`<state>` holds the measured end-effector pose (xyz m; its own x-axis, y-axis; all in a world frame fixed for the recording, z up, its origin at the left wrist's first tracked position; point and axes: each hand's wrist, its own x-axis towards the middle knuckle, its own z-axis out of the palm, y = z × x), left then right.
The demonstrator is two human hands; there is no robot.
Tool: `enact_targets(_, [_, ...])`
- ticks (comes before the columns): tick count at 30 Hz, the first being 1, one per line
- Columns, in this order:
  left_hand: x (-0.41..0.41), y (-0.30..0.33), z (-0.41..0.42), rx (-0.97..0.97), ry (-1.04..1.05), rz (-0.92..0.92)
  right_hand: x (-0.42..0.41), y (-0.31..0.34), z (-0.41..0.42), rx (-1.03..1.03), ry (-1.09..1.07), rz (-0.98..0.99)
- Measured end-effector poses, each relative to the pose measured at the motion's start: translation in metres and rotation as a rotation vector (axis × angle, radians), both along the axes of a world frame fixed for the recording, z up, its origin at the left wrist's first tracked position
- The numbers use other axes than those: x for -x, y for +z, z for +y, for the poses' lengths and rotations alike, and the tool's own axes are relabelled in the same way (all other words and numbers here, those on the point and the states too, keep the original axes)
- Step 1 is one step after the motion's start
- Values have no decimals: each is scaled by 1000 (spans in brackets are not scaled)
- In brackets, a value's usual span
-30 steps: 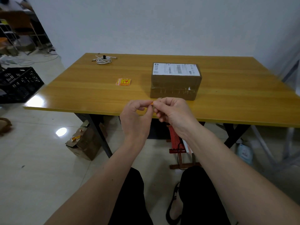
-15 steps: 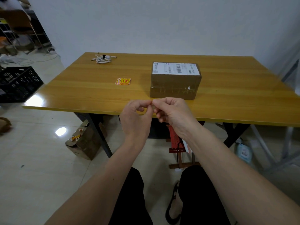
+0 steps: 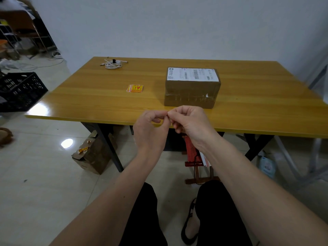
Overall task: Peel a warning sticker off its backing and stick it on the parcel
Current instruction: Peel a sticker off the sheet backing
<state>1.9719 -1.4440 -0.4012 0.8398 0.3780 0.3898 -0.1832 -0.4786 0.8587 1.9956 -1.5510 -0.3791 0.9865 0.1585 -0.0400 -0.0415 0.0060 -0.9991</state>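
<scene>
A brown cardboard parcel [image 3: 191, 91] with a white shipping label on top stands on the yellow wooden table [image 3: 88, 102]. Left of it lies a small stack of orange-red warning stickers [image 3: 135, 88]. At the table's near edge, in front of the parcel, my left hand [image 3: 150, 128] and my right hand [image 3: 191, 121] meet fingertip to fingertip. Both pinch one small sticker [image 3: 167, 114] between thumb and forefinger; the fingers hide nearly all of it.
A coiled white cable [image 3: 113, 63] lies at the table's far left. A black crate [image 3: 19, 91] stands on the floor at left, and an open cardboard box [image 3: 92, 155] sits by the left table leg. A red tool [image 3: 192, 153] lies under the table.
My hands have stayed at the table's near edge. The fingertips have closed tighter over the sticker, and the orange bit seen a second ago is almost hidden.
</scene>
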Motion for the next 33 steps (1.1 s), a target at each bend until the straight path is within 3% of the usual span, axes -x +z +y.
enact_targets(14, [-1, 1, 2, 80, -103, 27, 3, 1, -2, 126, -94, -65])
enact_targets(33, [1, 3, -1, 17, -53, 17, 2, 3, -4, -21, -88, 47])
